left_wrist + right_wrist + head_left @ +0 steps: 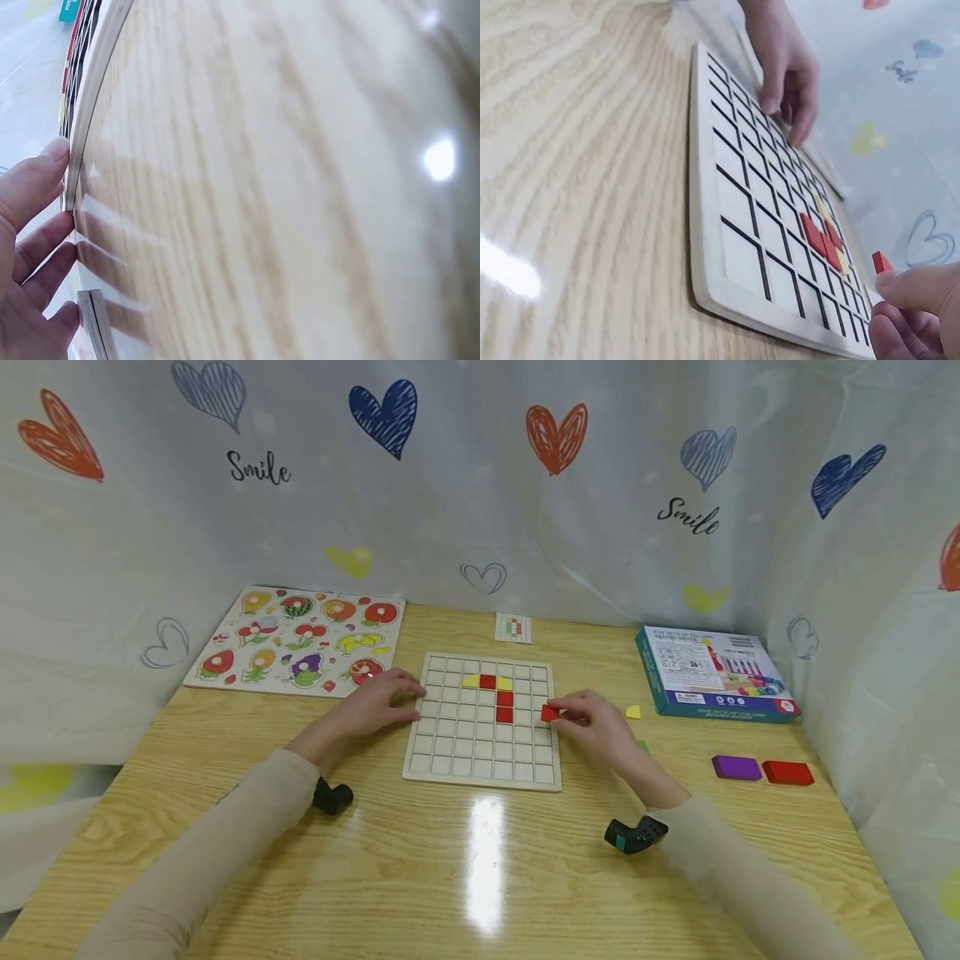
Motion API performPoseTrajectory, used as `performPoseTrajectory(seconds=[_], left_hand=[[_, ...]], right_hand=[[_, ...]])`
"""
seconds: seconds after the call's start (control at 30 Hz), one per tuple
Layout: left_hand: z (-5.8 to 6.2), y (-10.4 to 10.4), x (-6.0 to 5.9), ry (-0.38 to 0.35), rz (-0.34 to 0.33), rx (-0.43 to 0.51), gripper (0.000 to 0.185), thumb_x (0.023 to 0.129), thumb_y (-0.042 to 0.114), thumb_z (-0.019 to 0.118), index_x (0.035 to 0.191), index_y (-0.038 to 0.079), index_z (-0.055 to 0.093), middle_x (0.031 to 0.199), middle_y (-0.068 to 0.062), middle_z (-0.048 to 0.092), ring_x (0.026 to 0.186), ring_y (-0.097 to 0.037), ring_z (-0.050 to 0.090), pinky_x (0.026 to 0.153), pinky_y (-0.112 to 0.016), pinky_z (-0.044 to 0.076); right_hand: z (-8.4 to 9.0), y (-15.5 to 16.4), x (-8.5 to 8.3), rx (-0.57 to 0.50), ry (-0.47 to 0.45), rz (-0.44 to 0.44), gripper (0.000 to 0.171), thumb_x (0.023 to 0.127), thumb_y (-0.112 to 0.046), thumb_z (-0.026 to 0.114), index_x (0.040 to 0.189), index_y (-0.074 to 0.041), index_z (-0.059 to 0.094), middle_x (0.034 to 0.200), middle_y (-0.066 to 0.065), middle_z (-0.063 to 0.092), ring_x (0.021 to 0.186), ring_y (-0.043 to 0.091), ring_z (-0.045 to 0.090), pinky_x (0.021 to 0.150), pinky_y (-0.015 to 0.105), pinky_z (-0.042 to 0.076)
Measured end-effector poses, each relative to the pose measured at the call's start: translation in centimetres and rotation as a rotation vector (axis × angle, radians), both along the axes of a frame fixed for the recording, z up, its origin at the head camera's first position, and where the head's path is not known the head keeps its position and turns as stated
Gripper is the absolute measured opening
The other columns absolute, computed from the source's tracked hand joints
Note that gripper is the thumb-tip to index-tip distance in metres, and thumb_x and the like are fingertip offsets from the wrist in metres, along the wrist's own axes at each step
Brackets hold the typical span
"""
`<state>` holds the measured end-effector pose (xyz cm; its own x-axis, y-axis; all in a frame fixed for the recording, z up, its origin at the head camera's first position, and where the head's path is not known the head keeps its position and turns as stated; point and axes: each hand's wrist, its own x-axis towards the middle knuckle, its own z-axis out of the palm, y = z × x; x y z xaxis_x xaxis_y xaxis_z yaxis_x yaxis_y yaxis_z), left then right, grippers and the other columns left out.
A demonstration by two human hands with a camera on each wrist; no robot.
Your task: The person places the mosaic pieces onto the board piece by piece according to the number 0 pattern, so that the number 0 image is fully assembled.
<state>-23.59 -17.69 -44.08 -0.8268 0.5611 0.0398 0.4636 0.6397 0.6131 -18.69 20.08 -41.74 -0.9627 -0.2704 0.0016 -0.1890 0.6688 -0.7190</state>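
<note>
A white wooden grid board (453, 745) lies flat on the table. On its upper middle sit red square tiles (505, 699), with a yellow piece (471, 681) on each side of the top one. My right hand (600, 731) pinches another red square tile (550, 713) between thumb and fingertips at the board's right edge; the right wrist view shows this red tile (881, 262) raised above the board. With loosely bent fingers, my left hand (375, 702) touches the board's left edge. In the left wrist view, the left hand's thumb and fingers (46, 244) meet that edge.
A small pattern card (513, 627) lies behind the board. Back left is a fruit puzzle board (330, 647); back right, a boxed set (716, 672). Right of my right hand are a yellow piece (633, 712), a green piece (643, 747), a purple block (737, 767) and a red block (787, 772).
</note>
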Motion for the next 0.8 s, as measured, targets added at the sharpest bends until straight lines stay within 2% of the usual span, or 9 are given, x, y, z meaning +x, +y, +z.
performPoseTrajectory(seconds=[0.13,0.3,0.5,0.8], left_hand=[[0.0,0.0,0.0,-0.012,0.009,0.009,0.035,0.089,0.019,0.073,0.120,0.004,0.067,0.131,-0.017,0.054,0.124,-0.034,0.049,0.107,-0.050,0.037],[0.0,0.1,0.0,-0.031,0.022,0.012,0.035,0.089,0.019,0.073,0.120,0.005,0.067,0.131,-0.016,0.054,0.125,-0.033,0.048,0.107,-0.050,0.036],[-0.1,0.1,-0.1,-0.030,0.019,0.013,0.035,0.089,0.019,0.073,0.121,0.004,0.066,0.131,-0.016,0.054,0.125,-0.033,0.048,0.107,-0.049,0.036],[0.1,0.1,0.0,-0.015,0.006,0.011,0.034,0.089,0.018,0.074,0.119,0.004,0.067,0.129,-0.016,0.055,0.123,-0.032,0.049,0.107,-0.050,0.037]], right_hand=[[-0.3,-1.0,0.8,-0.035,0.001,0.042,0.030,0.091,-0.015,0.071,0.120,-0.009,0.070,0.114,0.006,0.060,0.100,0.020,0.059,0.087,0.035,0.053],[-0.8,-1.8,1.2,-0.025,0.009,0.086,0.031,0.092,-0.013,0.070,0.122,-0.008,0.070,0.115,0.008,0.060,0.100,0.020,0.059,0.085,0.033,0.052],[-1.1,-2.7,1.2,0.014,0.040,0.124,0.032,0.092,-0.012,0.068,0.123,-0.006,0.068,0.115,0.011,0.060,0.100,0.022,0.058,0.085,0.037,0.050],[-1.7,-4.1,0.8,0.041,0.093,0.160,0.027,0.091,-0.013,0.070,0.117,-0.007,0.071,0.109,0.006,0.065,0.096,0.018,0.060,0.084,0.037,0.052]])
